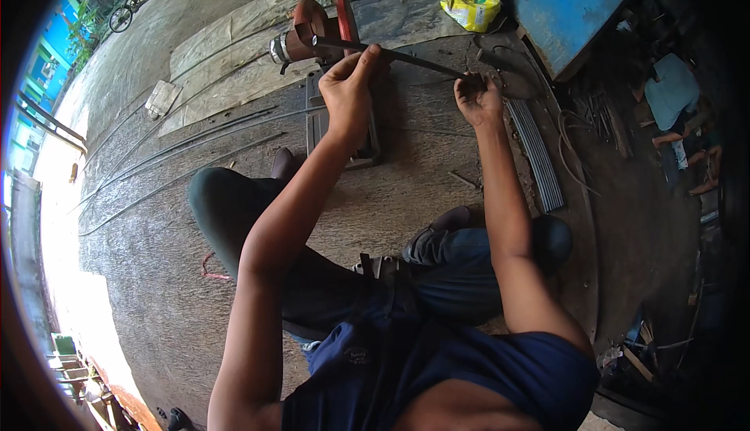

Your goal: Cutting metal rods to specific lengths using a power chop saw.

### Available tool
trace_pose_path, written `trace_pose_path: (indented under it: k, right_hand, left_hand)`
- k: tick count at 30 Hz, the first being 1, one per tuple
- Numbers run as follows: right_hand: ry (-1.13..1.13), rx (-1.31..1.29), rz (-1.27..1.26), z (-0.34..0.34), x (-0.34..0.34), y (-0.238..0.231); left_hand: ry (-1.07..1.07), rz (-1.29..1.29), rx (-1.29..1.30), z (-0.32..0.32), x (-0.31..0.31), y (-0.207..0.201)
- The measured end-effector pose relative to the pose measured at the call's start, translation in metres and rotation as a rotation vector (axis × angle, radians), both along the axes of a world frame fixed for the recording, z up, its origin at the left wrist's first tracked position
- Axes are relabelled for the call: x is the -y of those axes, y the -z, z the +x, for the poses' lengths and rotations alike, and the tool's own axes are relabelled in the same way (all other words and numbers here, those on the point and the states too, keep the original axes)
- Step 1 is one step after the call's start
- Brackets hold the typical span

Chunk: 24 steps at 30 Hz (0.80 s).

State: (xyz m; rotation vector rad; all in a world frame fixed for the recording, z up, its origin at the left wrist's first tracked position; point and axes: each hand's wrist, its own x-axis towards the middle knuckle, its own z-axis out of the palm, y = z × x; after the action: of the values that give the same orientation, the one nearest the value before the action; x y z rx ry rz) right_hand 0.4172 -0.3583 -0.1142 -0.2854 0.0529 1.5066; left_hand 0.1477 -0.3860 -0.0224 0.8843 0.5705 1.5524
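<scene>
I sit on the floor holding a dark metal bar (426,63) across in front of me. My left hand (349,91) is closed on it near its left end, which shows a bright tip. The fingers of my right hand (478,101) are closed round its other end, partly hiding it. Just beyond my left hand stands a red cut-off saw (310,21) on a dark metal base (315,122); the bar's left end overlaps it in view, and I cannot tell whether they touch.
Several grey bars (536,156) lie side by side right of my right forearm. Long thin rods (187,148) stretch over the floor at left. A yellow bag (473,9) and a blue panel (570,9) are at far right. Another person (672,91) sits beyond the panel.
</scene>
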Motion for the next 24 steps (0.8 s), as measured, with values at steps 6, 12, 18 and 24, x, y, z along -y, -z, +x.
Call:
trace_pose_path:
  k: [6, 12, 18, 24]
  right_hand:
    - [-0.011, 0.018, 0.021, -0.010, -0.002, 0.004]
    - [-0.055, 0.117, 0.132, -0.011, -0.006, 0.007]
    - [-0.054, 0.180, 0.141, -0.020, -0.011, 0.002]
    - [0.090, 0.364, 0.104, -0.033, -0.007, -0.009]
  left_hand:
    - [-0.065, -0.039, -0.013, -0.009, -0.007, 0.006]
    - [-0.037, -0.050, 0.110, -0.017, -0.015, 0.012]
    - [-0.040, -0.024, 0.187, -0.022, -0.014, 0.007]
    - [-0.071, -0.005, 0.276, -0.034, -0.017, 0.006]
